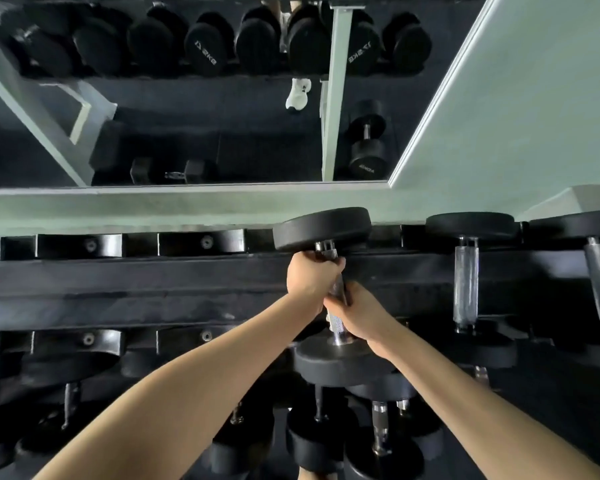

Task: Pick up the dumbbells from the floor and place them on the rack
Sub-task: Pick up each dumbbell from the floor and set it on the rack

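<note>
A black round-headed dumbbell (323, 228) with a knurled chrome handle lies across the top tier of the black rack (153, 271), its far head against the pale wall ledge and its near head at the front rail. My left hand (309, 275) grips the far part of the handle. My right hand (355, 315) grips the near part, just behind the left. Both arms reach forward from the bottom of the view.
Two more dumbbells (466, 282) lie on the top tier to the right. Empty black saddles (201, 242) run along the rack to the left. Several dumbbells (378, 438) sit on the lower tier under my arms. A wall mirror (187, 98) above reflects the rack.
</note>
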